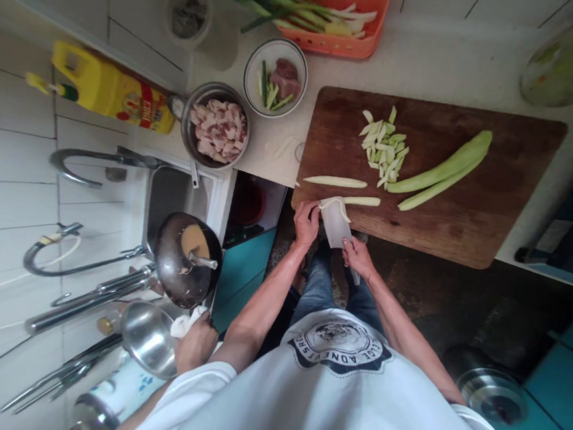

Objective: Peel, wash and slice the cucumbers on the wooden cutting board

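Observation:
My left hand (306, 223) rests at the near edge of the wooden cutting board (507, 214), fingers touching the flat of a cleaver (336, 225). My right hand (358, 256) grips the cleaver's handle. A pale curved vegetable strip (335, 204) lies across the top of the blade. Two long pale strips (335, 181) lie on the board just beyond the blade. Further up the board is a pile of short cut pieces (383, 148), and to the right lie long green peeled halves (443, 170).
On the counter stand a pot of raw meat pieces (218, 129), a bowl of meat and greens (275, 77), an orange basket of scallions (334, 8) and a yellow oil bottle (107, 89). Another person's hand (195, 345) holds a cloth by a wok (187, 260) at the sink.

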`<action>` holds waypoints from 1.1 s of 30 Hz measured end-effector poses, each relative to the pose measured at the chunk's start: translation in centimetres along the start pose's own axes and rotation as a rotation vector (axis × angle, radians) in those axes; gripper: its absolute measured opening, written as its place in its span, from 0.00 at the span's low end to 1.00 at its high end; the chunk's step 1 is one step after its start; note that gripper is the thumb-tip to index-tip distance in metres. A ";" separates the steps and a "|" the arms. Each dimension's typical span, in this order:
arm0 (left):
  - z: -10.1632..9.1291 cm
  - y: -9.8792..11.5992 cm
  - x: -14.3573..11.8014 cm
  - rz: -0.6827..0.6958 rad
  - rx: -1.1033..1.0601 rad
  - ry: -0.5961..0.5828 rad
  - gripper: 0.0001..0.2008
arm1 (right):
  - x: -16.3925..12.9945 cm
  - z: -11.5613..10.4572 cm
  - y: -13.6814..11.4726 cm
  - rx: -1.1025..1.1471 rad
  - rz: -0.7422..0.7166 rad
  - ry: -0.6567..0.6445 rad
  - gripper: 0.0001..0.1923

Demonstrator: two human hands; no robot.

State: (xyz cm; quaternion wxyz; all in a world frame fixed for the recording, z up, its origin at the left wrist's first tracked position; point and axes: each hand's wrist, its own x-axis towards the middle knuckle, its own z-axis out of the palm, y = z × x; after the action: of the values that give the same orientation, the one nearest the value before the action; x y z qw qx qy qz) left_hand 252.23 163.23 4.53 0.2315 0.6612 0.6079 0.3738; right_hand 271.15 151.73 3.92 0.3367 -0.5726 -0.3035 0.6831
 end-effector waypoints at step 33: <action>-4.6 -5.0 18.2 -0.457 -0.174 0.236 0.03 | -1.1 -3.7 -3.7 -0.201 -0.025 0.007 0.26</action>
State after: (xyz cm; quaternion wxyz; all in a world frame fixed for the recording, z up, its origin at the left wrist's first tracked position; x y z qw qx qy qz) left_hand 245.19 181.09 7.45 0.2932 0.4363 0.7297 0.4373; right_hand 275.40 153.12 6.95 0.2872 -0.6021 -0.3767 0.6427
